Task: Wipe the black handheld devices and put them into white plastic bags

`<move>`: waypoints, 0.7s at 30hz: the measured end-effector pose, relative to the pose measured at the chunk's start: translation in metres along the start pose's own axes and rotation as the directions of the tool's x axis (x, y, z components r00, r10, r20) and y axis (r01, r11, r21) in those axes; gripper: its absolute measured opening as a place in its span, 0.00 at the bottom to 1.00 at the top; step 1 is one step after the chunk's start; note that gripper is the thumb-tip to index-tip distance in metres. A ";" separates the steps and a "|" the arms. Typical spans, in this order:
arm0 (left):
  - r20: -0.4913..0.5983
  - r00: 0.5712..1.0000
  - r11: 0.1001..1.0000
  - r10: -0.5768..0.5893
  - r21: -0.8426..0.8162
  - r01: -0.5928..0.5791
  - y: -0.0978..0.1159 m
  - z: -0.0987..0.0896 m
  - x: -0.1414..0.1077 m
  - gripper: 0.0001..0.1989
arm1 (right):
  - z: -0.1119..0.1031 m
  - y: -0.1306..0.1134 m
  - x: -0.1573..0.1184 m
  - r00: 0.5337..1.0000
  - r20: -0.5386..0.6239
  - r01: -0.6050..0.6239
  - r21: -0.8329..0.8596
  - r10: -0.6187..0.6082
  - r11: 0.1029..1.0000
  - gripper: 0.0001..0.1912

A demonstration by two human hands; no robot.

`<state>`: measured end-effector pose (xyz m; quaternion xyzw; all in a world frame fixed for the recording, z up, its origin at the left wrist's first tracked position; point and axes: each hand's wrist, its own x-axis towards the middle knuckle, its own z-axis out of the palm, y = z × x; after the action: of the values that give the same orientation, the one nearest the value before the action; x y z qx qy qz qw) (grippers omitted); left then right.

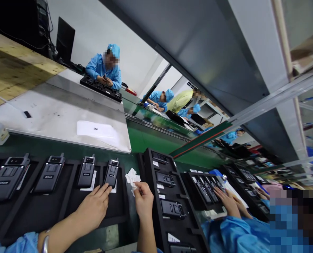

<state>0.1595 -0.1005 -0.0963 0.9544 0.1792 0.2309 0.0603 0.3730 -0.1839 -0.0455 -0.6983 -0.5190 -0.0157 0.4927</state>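
Note:
My left hand (93,208) lies with outstretched fingers at the lower end of a black two-way radio (111,172), marked "Riton" and with a stubby antenna. That radio rests over a white label in the right end of a black tray (97,217). Just right of the tray, my right hand (144,199) pinches a crumpled white tissue (132,177). Further left in the same tray sit more radios of this kind: one radio (86,173) beside it, another radio (49,174), and the nearest-looking radio (7,178) at the far left.
To the right stands a second black tray (184,203) with several radios and labels. A co-worker's hands (229,202) rest over another tray of radios. Beyond lies a whitish board (58,119) with a paper stack (94,129). A metal shelf (211,45) slants overhead.

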 end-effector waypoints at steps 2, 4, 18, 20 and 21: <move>0.004 1.000 1.000 0.005 0.003 -0.005 0.000 -0.001 0.001 0.16 | 0.018 -0.014 -0.002 0.999 0.029 0.023 0.040 -0.024 0.999 0.12; 0.021 1.000 1.000 0.010 0.019 -0.011 0.001 -0.002 0.001 0.17 | 0.043 -0.031 0.000 0.991 0.108 0.072 0.076 -0.080 0.995 0.14; 0.079 0.997 1.000 -0.012 -0.013 0.013 0.001 -0.003 0.002 0.17 | 0.022 0.022 -0.020 0.998 -0.057 0.001 -0.345 -0.023 0.939 0.17; 0.098 0.995 1.000 -0.001 -0.019 0.003 0.002 -0.004 0.002 0.18 | 0.017 0.034 -0.035 0.996 -0.085 0.001 -0.367 -0.034 0.930 0.17; 0.099 0.995 1.000 0.012 -0.011 -0.011 0.003 -0.006 0.001 0.18 | 0.016 0.040 -0.043 0.994 -0.094 0.013 -0.368 -0.051 0.930 0.16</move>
<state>0.1587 -0.1026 -0.0902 0.9654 0.1692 0.1846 0.0730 0.3747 -0.2018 -0.1033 -0.7679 -0.4922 -0.1561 0.3791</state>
